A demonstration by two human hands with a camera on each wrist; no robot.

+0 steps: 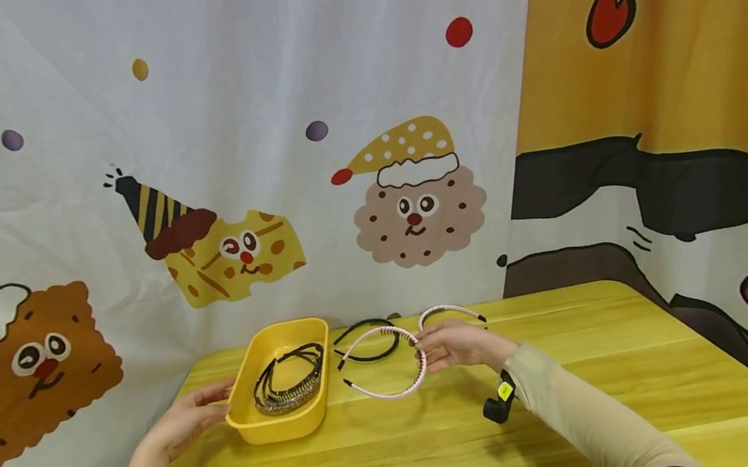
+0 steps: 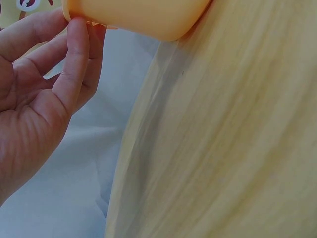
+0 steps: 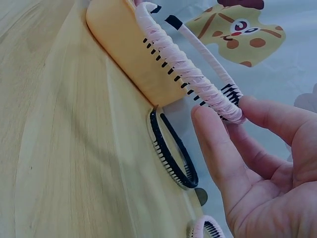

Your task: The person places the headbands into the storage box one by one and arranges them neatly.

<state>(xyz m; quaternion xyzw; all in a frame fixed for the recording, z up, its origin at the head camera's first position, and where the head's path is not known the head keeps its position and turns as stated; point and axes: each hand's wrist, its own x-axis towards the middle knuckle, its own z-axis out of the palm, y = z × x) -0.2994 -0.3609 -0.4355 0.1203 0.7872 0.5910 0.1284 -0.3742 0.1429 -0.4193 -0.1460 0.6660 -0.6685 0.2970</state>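
In the head view my right hand (image 1: 454, 344) pinches a pink wrapped headband (image 1: 394, 396) with small black teeth and black tips, held up above the table. The right wrist view has thumb and fingers gripping the curved middle of this pink headband (image 3: 183, 69). At the left, my left hand (image 1: 187, 421) holds the near-left rim of a yellow plastic basket (image 1: 279, 430), its fingertips at the edge. Inside lie several dark and glittery headbands (image 1: 291, 391). A black toothed headband (image 3: 171, 158) lies on the table behind the held one. Another pink headband (image 1: 449, 308) is partly hidden by my right hand.
The yellow wood-grain table (image 1: 402, 464) ends at the back against a white cartoon-printed curtain (image 1: 230, 87), with more printed cloth (image 1: 607, 80) along the right. The basket stands near the table's left edge. A small black camera is strapped to each wrist.
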